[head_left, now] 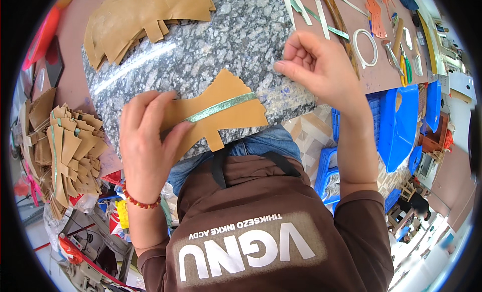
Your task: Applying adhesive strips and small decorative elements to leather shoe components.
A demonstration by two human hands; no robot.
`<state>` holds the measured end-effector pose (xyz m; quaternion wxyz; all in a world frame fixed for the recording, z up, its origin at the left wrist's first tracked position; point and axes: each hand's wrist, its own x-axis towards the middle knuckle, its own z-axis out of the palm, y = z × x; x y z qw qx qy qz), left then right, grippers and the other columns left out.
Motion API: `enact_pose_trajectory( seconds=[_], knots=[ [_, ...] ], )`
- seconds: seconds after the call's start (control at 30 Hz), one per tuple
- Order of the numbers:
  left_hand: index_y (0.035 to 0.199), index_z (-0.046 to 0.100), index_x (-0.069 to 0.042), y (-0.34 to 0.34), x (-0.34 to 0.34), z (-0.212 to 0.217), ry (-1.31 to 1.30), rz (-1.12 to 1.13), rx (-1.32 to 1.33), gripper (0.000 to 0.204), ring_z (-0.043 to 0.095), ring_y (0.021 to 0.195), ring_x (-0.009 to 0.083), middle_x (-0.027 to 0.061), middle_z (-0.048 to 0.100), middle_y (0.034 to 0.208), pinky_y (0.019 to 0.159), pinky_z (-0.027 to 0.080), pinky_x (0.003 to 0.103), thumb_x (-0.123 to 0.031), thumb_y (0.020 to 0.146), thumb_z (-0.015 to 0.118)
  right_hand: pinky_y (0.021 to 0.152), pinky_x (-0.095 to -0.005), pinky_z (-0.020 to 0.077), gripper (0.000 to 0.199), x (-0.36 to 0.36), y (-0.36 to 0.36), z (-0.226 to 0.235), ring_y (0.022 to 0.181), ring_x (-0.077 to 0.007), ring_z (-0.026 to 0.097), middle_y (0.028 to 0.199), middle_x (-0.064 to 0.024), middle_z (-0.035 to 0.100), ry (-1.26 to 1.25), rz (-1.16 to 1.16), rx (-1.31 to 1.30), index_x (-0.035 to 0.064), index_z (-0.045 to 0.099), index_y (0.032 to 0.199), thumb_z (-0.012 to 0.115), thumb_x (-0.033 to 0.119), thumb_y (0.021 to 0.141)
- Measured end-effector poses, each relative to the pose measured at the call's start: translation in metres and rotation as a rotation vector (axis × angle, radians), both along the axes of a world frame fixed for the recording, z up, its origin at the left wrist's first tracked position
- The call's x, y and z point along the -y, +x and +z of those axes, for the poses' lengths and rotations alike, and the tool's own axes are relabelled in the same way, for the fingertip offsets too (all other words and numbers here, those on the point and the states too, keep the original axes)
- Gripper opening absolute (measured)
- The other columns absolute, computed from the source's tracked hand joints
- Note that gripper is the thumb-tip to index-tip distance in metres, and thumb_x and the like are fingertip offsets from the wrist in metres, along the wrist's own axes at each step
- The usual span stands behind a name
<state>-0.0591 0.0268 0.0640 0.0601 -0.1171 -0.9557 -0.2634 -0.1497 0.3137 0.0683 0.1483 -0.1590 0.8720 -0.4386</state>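
A speckled grey granite slab (pixel 221 46) fills the centre of the view and serves as the work surface; its near edge overhangs the person's lap. A blue plastic crate (pixel 399 124) stands low at the right, beside the slab. A loose heap of tan cut leather pieces (pixel 135 16) lies on the slab's far left corner, partly over the edge. A second stack of tan pieces with green strips (pixel 68 154) sits off the slab at the left, well apart from the hands.

On the slab's near edge lies the tan scalloped leather piece (pixel 228 109), flat, with a green glitter strip (pixel 221 107) running across its waist. The left hand (pixel 148 136) lies on the piece's left end, fingers spread and flat, covering that end and the strip's left part. The right hand (pixel 314 66) hovers above the slab's right edge, near the piece but clear of it, fingers curled loosely inward; whether it pinches anything cannot be told.

Beyond the right hand, on a brown mat, lie a white ring (pixel 365 47) and yellow-handled scissors (pixel 404 71).
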Motion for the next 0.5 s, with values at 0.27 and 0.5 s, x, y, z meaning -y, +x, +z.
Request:
enact_pose_trajectory(
  seconds=[0.27,0.5],
  knots=[
    [0.103,0.07,-0.005,-0.002,-0.005,0.001,-0.066,-0.06,0.061,0.034,0.057,0.091,0.0296,0.0088,0.061,0.099,0.08,0.047,0.038,-0.004,0.07,0.078,0.055,-0.0247,0.0448,0.014,0.019,0.029,-0.02,0.062,-0.0083,0.055,0.075,-0.0025,0.06,-0.115,-0.066,0.014,0.004,0.063,0.089,0.074,0.011,0.086],
    [0.116,0.066,-0.001,-0.001,-0.038,-0.013,0.067,0.003,-0.025,0.044,0.056,0.091,0.0289,0.0106,0.06,0.102,0.08,0.046,0.039,-0.006,0.074,0.078,0.076,-0.0371,0.0504,0.041,0.054,0.031,-0.029,0.089,-0.0255,0.061,0.101,-0.0065,0.061,0.038,0.062,-0.501,0.0106,0.067,0.117,0.076,0.014,0.077]
  ],
)
